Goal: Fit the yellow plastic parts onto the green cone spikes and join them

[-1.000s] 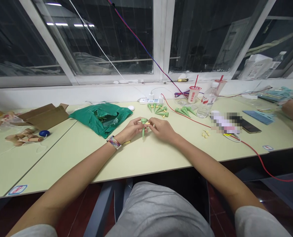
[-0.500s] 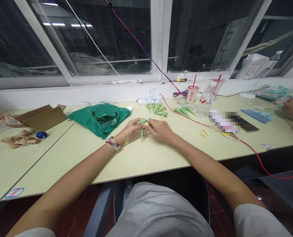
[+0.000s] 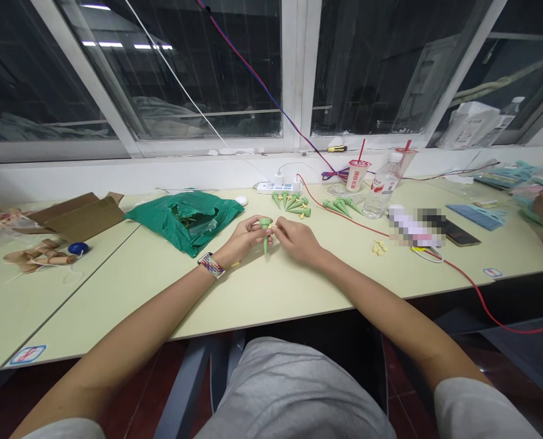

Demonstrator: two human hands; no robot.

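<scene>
Green spike (image 3: 265, 242) pinched in left hand (image 3: 244, 239) over the bench (image 3: 257, 299), long axis near upright, point down, wide cap (image 3: 265, 221) uppermost; right hand (image 3: 299, 239) just right of it, fingertips pinching a small yellow piece (image 3: 273, 227) at the spike's side, just below the cap; both hands about equally near; piece's seating hidden

Nothing could be read for certain: red characters on the white cup (image 3: 356, 178), red print on the bottle label (image 3: 379, 185) and marks inside blue outlines on two stickers (image 3: 28, 355) along the surface's (image 3: 276, 299) front edge were too small.
</scene>
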